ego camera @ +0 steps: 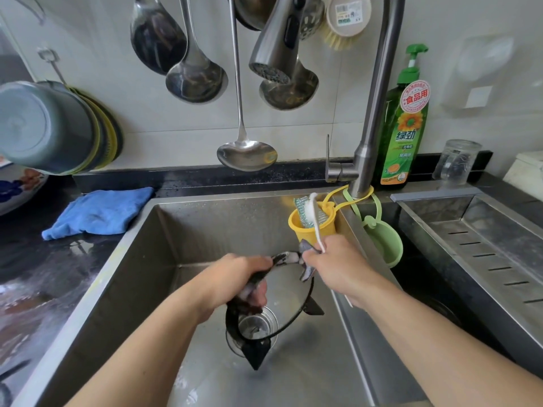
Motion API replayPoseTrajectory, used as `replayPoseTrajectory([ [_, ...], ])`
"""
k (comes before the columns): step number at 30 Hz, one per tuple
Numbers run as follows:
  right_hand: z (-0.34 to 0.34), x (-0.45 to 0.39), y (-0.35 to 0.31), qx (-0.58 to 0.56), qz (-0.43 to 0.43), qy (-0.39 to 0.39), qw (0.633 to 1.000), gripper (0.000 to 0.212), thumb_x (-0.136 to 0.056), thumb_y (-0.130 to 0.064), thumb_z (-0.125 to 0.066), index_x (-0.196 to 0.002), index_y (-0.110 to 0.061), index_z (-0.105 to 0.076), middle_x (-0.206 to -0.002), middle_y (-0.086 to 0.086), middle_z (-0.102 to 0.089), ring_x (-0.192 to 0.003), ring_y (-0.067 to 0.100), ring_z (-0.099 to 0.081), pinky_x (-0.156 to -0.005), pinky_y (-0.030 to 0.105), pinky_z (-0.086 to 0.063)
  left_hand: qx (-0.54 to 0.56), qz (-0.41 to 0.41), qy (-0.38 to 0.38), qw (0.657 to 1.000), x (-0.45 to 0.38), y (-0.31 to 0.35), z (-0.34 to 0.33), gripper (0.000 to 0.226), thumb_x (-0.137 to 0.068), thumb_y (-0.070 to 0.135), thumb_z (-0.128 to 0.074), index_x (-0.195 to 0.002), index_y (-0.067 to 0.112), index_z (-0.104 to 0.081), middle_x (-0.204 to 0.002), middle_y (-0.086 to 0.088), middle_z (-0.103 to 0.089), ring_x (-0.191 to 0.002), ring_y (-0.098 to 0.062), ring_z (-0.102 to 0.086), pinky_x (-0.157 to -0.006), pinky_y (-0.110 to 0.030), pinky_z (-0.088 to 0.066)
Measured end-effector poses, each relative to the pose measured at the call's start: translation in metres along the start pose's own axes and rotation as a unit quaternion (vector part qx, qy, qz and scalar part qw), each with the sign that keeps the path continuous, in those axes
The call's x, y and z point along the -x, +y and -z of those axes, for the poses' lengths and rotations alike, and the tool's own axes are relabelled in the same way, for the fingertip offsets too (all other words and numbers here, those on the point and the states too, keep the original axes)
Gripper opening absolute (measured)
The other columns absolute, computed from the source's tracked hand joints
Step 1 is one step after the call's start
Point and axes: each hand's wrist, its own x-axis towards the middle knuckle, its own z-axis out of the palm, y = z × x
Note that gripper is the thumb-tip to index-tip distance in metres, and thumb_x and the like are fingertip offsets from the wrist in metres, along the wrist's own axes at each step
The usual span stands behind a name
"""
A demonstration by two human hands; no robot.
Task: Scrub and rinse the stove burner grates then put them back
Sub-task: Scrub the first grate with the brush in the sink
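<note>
Grate scrub over sink basin.
Blue cloth (98, 213) far left on counter. Left hand (235, 282) clenched round black ring grate (289, 311), held tilted above drain (252, 326). Right hand (335, 264) gripping white brush (316, 218), near grate's far rim. Yellow caddy (313, 229) just beyond; soap bottle (404, 121) far right.

The burner grate (289, 301) was black, with pale grey-white suds on its upper ring. The brush (316, 218) was white. A yellow holder (311, 230) carried a silvery-teal scouring pad (304, 211); beside it hung a pale green holder (385, 242). The soap bottle (404, 121) was green with an orange sunflower and a red-and-white round sticker. The cloth (98, 212) was blue, the desk (44, 259) speckled black, and the sink (141, 274) brushed steel grey.
</note>
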Motion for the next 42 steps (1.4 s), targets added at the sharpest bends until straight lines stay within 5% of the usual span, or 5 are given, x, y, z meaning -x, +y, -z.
replayPoseTrajectory([
  [3,-0.011,0.009,-0.008,0.07,0.019,-0.022,0.997,0.026,-0.094,-0.029,-0.06,-0.073,-0.016,-0.051,-0.072,0.002,-0.051,-0.06,0.02,-0.046,-0.052,0.028,-0.034,-0.125,-0.006,-0.013,0.992,-0.002,-0.005,-0.009,0.013,-0.09,0.021,-0.064,-0.082,0.011,-0.061,-0.063,-0.009,-0.068,-0.048,-0.016,-0.055,-0.048,-0.021,-0.041],
  [9,-0.008,0.026,-0.02,0.062,0.107,-0.056,0.991,0.032,-0.093,-0.045,-0.062,-0.077,-0.018,-0.056,-0.069,-0.005,-0.06,-0.063,0.018,-0.05,-0.058,0.03,-0.038,-0.243,-0.07,0.095,0.963,-0.014,-0.007,-0.008,0.025,-0.08,0.019,-0.067,-0.063,0.014,-0.049,-0.052,0.003,-0.044,-0.049,-0.017,-0.04,-0.052,-0.028,-0.039],
  [13,0.018,0.029,-0.033,-0.04,0.118,-0.049,0.991,0.058,-0.102,-0.059,-0.028,-0.087,-0.019,-0.066,-0.073,-0.01,-0.065,-0.079,0.01,-0.06,-0.075,0.028,-0.045,-0.279,-0.116,0.199,0.932,-0.01,-0.003,-0.006,0.03,-0.078,0.027,-0.066,-0.058,0.013,-0.048,-0.054,0.0,-0.047,-0.064,-0.029,-0.047,-0.057,-0.032,-0.037],
  [23,0.038,0.042,-0.007,0.106,0.231,-0.006,0.967,0.027,-0.103,-0.046,-0.039,-0.082,-0.034,-0.052,-0.074,-0.005,-0.056,-0.07,0.017,-0.055,-0.066,0.046,-0.049,-0.093,-0.205,0.246,0.943,-0.001,0.003,-0.001,0.027,-0.068,0.036,-0.052,-0.051,0.017,-0.042,-0.043,0.005,-0.035,-0.045,-0.019,-0.029,-0.047,-0.033,-0.033],
  [42,0.045,0.044,-0.013,0.173,0.253,-0.098,0.947,0.036,-0.1,-0.049,-0.047,-0.079,-0.026,-0.066,-0.055,-0.012,-0.048,-0.05,0.007,-0.04,-0.053,0.028,-0.032,-0.256,-0.209,0.26,0.907,-0.008,-0.006,0.001,0.03,-0.076,0.021,-0.066,-0.059,0.005,-0.048,-0.049,-0.009,-0.039,-0.053,-0.022,-0.027,-0.049,-0.037,-0.033],
])
